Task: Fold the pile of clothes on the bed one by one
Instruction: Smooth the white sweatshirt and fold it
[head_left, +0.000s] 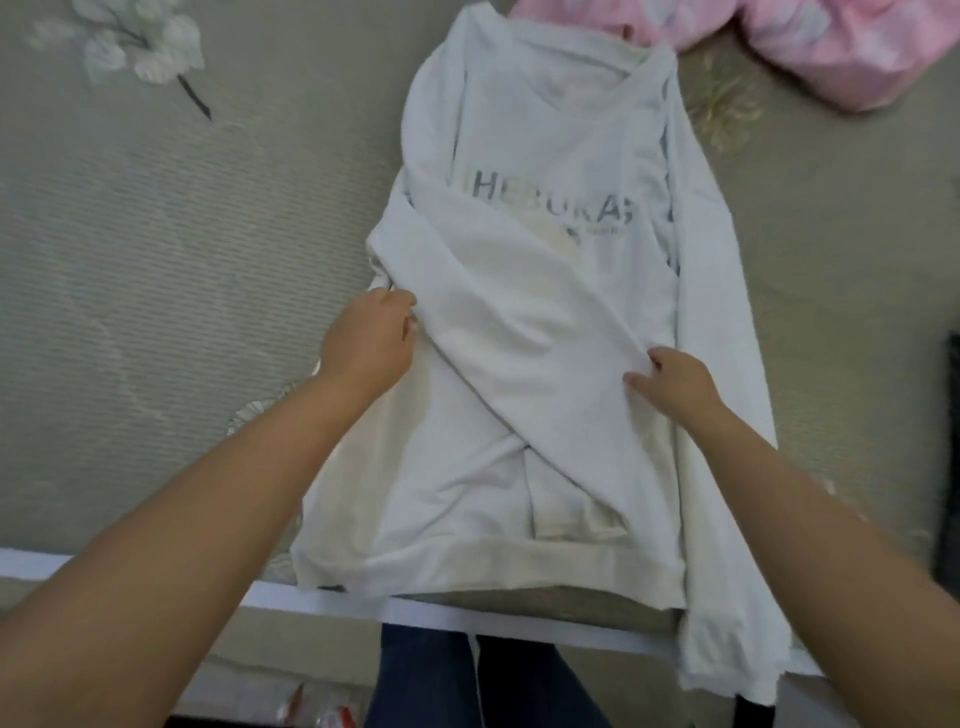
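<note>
Midway: white sweatshirt (545, 322) flat at centre, one sleeve folded across. Left hand (366, 345) and right hand (672, 379) pinch that sleeve. Pink clothes (779, 47) at one o'clock unfolded.

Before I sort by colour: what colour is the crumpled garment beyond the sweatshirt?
Pink garment, with paler patches; head view.

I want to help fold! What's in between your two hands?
In the head view, the white sweatshirt's folded-over sleeve lies between the left hand and right hand.
</note>
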